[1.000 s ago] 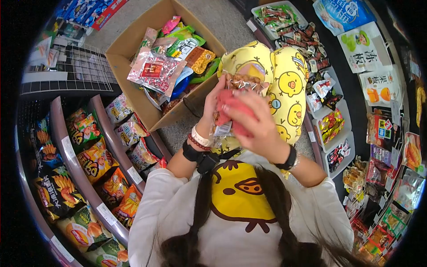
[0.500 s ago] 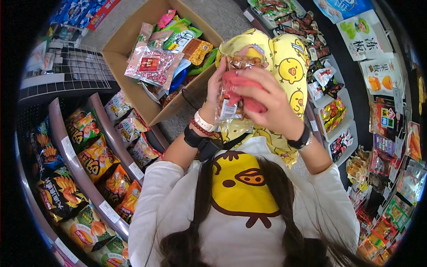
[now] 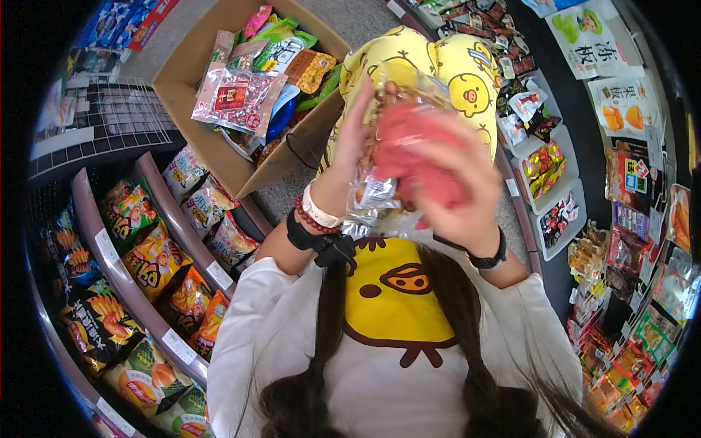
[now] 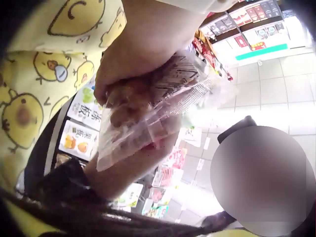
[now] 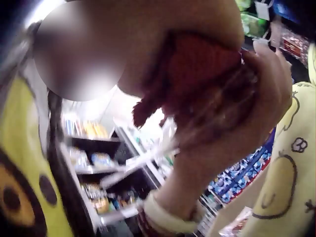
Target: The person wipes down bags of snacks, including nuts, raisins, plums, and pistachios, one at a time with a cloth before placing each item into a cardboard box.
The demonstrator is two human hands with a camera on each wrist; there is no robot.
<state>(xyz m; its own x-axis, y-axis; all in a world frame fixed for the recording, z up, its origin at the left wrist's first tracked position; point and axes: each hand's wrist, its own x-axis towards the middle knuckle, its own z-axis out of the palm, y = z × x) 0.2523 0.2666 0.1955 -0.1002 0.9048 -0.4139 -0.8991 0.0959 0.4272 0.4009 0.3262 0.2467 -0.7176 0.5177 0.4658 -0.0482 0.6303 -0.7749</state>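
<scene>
Along our left side, crinkly snack bags [image 3: 157,259] sit behind brown shelf rails [image 3: 109,252], with a wire rack [image 3: 128,109] above them in the head view. Next comes a cardboard box [image 3: 182,120], open and well filled with packets, among them a pink-edged pouch [image 3: 237,98] (its red label faces up) and a green pouch [image 3: 281,51]. Just right of the box, we grasp a clear snack packet [image 3: 376,196] in our left hand [image 3: 350,146], thumb and fingers around it, over our yellow chick-print trousers [image 3: 467,91]. The packet shows brown pieces and a barcode label, partly blurred. Our right hand [image 3: 464,190] clutches a red cloth [image 3: 423,150] against the packet's right part, its fingers smeared by motion. Farther right stand pale candy trays [image 3: 571,157], one with gold-and-red wrapped sweets, and beyond them white pouches [image 3: 588,44] beside rows of hanging packets [image 3: 628,226].
</scene>
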